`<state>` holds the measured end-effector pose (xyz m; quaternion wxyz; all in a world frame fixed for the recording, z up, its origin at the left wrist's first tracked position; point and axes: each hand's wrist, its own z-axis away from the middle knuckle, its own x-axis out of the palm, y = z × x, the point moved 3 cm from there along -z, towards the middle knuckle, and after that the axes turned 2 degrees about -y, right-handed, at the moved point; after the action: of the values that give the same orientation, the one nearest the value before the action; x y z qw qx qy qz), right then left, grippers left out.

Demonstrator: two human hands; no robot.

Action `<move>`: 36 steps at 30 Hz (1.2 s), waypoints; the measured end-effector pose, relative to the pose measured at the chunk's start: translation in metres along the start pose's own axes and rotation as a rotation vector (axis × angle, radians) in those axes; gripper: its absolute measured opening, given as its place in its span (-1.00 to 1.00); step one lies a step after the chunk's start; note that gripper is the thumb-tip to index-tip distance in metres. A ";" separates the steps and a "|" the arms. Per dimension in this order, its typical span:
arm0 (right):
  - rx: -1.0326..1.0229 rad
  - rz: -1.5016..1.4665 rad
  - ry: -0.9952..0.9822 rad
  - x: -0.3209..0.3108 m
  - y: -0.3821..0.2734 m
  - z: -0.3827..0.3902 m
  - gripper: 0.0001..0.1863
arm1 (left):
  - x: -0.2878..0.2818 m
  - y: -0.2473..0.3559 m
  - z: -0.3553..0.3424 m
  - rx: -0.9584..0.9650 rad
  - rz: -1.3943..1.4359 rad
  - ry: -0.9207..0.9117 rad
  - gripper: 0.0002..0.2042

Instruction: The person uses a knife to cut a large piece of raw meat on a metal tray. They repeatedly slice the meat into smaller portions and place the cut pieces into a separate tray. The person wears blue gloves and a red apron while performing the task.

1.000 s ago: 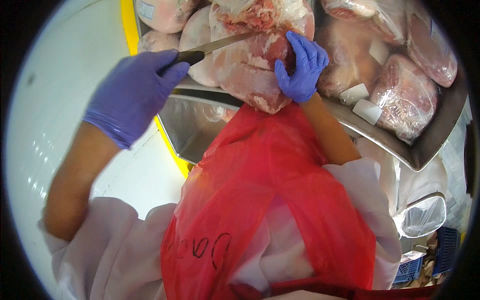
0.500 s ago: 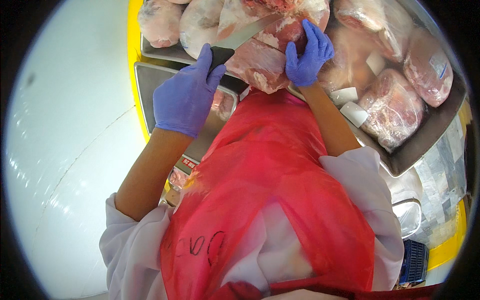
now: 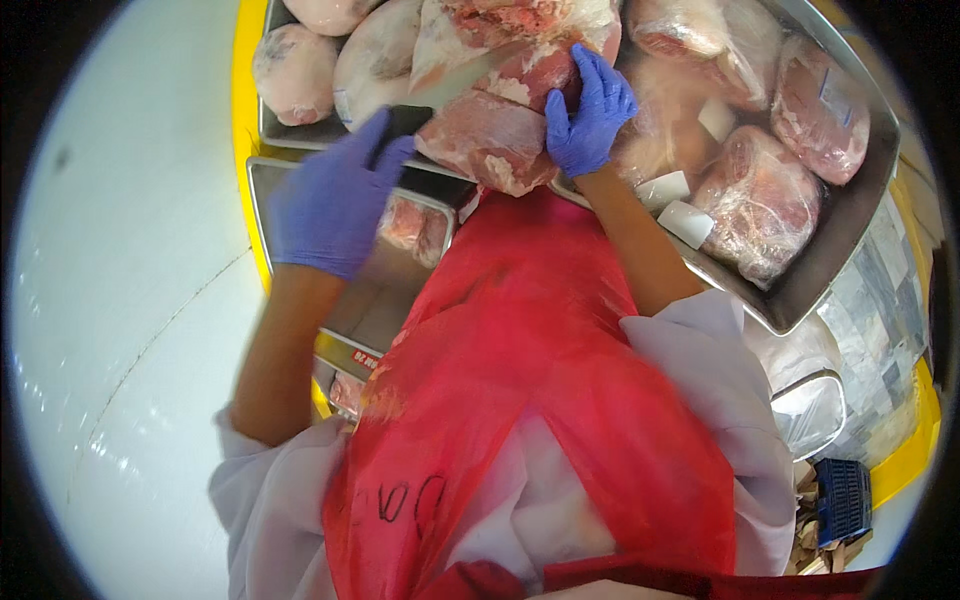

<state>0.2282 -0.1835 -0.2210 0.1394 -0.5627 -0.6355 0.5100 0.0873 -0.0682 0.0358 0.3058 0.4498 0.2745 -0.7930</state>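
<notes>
My left hand [image 3: 332, 200], in a blue glove, grips the black handle of a knife [image 3: 440, 95] whose blade lies across a big slab of raw meat [image 3: 500, 110]. My right hand [image 3: 590, 112], also blue-gloved, presses on the right side of that same slab and holds it. The slab rests on the near edge of a steel tray [image 3: 820, 270] filled with several wrapped cuts of meat [image 3: 760, 200]. My red plastic apron [image 3: 540, 400] hangs just below the slab.
A smaller steel tray [image 3: 262, 180] with a few meat pieces [image 3: 415, 225] sits under my left hand. A yellow strip [image 3: 242, 110] borders the white floor [image 3: 120, 300] on the left. A blue crate [image 3: 845, 500] and a wrapped bowl [image 3: 810, 410] lie lower right.
My left hand with the knife has swung right and up, from over the white floor toward the meat slab. The view has shifted, showing more of the small tray.
</notes>
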 end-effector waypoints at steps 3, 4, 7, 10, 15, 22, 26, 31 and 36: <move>-0.021 0.051 0.009 0.000 0.003 0.002 -0.34 | -0.043 -0.028 -0.025 0.107 -0.084 -0.025 -0.53; -0.015 0.045 0.015 0.001 0.002 0.003 -0.34 | -0.052 -0.039 -0.032 0.129 -0.192 -0.008 -0.55; 0.000 0.066 0.008 -0.003 -0.001 -0.002 -0.39 | -0.073 -0.059 -0.055 0.234 -0.231 0.009 -0.56; -0.001 0.014 -0.003 -0.003 -0.004 0.000 -0.39 | -0.083 -0.062 -0.053 0.258 -0.045 -0.009 -0.58; -0.007 0.038 0.003 -0.003 0.000 -0.001 -0.40 | -0.084 -0.029 -0.056 0.246 -0.108 -0.158 -0.60; -0.017 0.023 0.017 -0.005 -0.003 -0.003 -0.41 | -0.085 -0.033 -0.081 0.211 -0.147 -0.258 -0.61; -0.017 -0.010 0.002 -0.005 -0.004 -0.002 -0.41 | -0.087 -0.028 -0.087 0.304 -0.117 -0.348 -0.62; 0.026 -0.003 0.029 -0.001 0.004 0.003 -0.38 | -0.084 0.002 -0.109 0.589 -0.348 -0.385 -0.62; 0.058 -0.031 0.019 -0.002 0.002 0.002 -0.36 | -0.105 -0.011 -0.089 0.256 -0.006 -0.310 -0.65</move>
<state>0.2281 -0.1864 -0.2227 0.1693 -0.5534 -0.6276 0.5208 0.1707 0.0267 0.0903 0.2823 0.3566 0.1224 -0.8821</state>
